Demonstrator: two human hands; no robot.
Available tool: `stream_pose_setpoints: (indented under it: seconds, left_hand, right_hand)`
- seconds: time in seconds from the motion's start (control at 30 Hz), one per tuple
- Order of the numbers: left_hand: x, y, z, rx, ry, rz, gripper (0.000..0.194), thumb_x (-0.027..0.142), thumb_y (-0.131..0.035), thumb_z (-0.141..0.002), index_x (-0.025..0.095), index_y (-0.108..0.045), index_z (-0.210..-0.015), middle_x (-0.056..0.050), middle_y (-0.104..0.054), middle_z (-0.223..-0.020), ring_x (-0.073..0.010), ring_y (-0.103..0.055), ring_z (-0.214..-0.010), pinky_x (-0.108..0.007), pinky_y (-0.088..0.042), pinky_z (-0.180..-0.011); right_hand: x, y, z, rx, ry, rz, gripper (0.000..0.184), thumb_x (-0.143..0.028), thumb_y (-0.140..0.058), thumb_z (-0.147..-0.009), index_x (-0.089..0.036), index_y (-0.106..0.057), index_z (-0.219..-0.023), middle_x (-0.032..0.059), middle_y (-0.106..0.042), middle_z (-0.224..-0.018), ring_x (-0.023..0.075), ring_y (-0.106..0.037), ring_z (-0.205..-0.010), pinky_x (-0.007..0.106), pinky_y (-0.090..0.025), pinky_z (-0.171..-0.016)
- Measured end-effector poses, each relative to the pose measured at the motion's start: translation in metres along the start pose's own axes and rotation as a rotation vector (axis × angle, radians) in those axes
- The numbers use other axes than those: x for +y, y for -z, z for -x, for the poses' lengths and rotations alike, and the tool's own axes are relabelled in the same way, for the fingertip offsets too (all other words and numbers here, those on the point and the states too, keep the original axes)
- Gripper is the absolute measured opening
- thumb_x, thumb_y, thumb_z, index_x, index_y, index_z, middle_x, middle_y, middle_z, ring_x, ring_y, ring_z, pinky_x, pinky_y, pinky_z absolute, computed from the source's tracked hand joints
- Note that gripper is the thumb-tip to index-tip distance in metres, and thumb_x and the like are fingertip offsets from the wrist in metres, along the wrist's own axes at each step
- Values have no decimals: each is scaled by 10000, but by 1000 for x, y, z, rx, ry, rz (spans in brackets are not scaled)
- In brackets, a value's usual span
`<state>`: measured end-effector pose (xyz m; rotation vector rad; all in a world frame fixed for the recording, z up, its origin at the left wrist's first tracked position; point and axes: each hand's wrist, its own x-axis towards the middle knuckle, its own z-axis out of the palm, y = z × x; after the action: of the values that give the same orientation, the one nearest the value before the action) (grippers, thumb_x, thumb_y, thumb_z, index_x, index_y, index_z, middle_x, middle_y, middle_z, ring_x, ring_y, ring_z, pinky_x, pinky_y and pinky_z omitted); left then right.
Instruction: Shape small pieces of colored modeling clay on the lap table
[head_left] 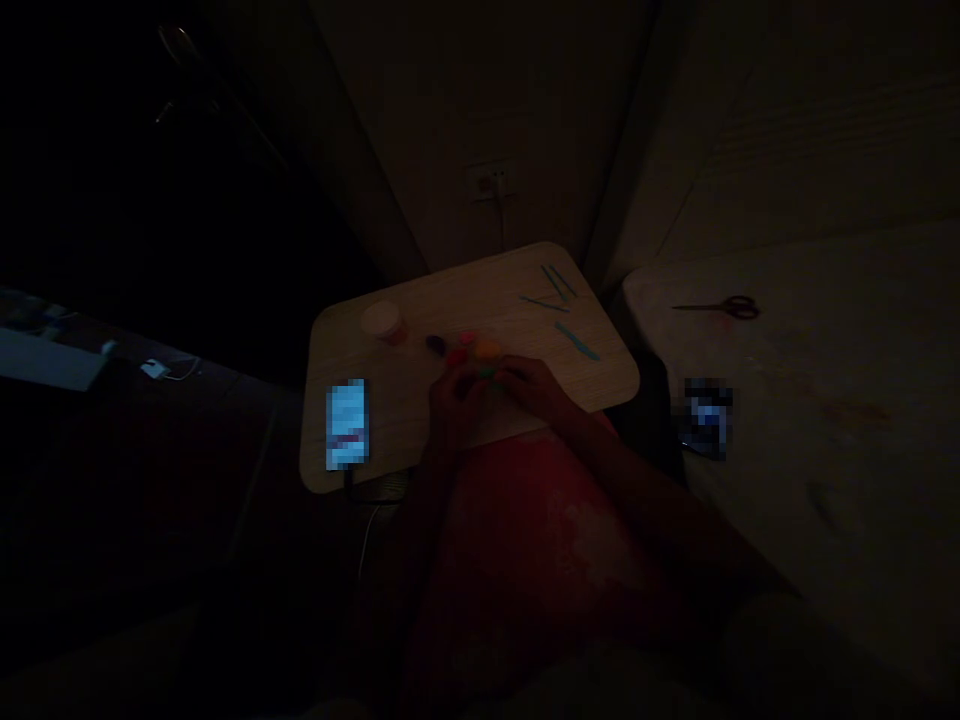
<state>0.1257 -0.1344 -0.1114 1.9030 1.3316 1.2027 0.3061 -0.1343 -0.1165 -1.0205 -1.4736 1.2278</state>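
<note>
Near the front edge of a small wooden table (420,400), my left hand (452,398) and my right hand (534,385) meet with fingers closed. Between their fingertips shows a small green piece of modelling clay (488,371). Both hands pinch it, though the dark hides its exact shape. Just beyond my fingers lie a red lump of clay (456,356), an orange lump (487,349) and a pink lump (467,338). A dark purple lump (435,345) sits to their left.
A pale-lidded tub (382,320) stands back left. A lit phone (347,425) with a cable lies front left. Several thin teal tools (556,285) and a teal plastic knife (577,342) lie right. Scissors (739,308) and another lit device (706,420) rest on the pale surface beyond.
</note>
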Motion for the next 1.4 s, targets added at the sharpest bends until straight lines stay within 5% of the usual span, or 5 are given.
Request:
stream_pose_setpoints:
  seconds: [0.27, 0.5, 0.7, 0.97, 1.4]
  left_hand:
    - [-11, -5, 4, -99, -138, -142, 376, 394, -418, -1053, 171, -705, -1148, -153, -743, -1191, -292, -678, -1191, -482, -529, -1067]
    - [-5, -3, 8, -271, -233, -109, 516, 386, -368, -1077, 202, -427, -1555, -149, -481, -1609, -269, -426, -1523, -501, -359, -1266]
    - [1, 0, 11, -293, -194, -109, 641, 477, -502, -1029, 182, -354, -1579, -201, -510, -1563, -320, -521, -1437, -506, -435, -1195]
    - [-6, -3, 8, -296, -186, -117, 575, 473, -483, -1035, 175, -425, -1523, -189, -575, -1496, -299, -585, -1362, -475, -478, -1145]
    - [3, 0, 6, -316, -288, -31, 570, 451, -387, -1076, 223, -350, -1597, -155, -485, -1596, -284, -458, -1492, -503, -350, -1260]
  right_hand:
    - [-1, 1, 0, -14, 9, 36, 376, -550, -629, -907, -185, -705, -854, -9, -599, -672, 118, -500, -598, 242, -391, -575]
    - [0, 0, 0, -2, 14, -18, 361, -524, -650, -887, -185, -673, -768, -11, -603, -668, 122, -512, -619, 247, -399, -607]
    - [0, 4, -3, -70, 65, 28, 384, -524, -611, -905, -184, -655, -732, 7, -622, -731, 139, -534, -699, 253, -417, -660]
    - [5, 3, -5, -185, 35, 154, 497, -605, -511, -943, -183, -624, -707, 2, -593, -678, 140, -512, -671, 255, -392, -652]
    - [10, 1, -3, -166, 40, 227, 588, -683, -412, -978, -181, -618, -755, 27, -623, -731, 160, -533, -704, 283, -392, -690]
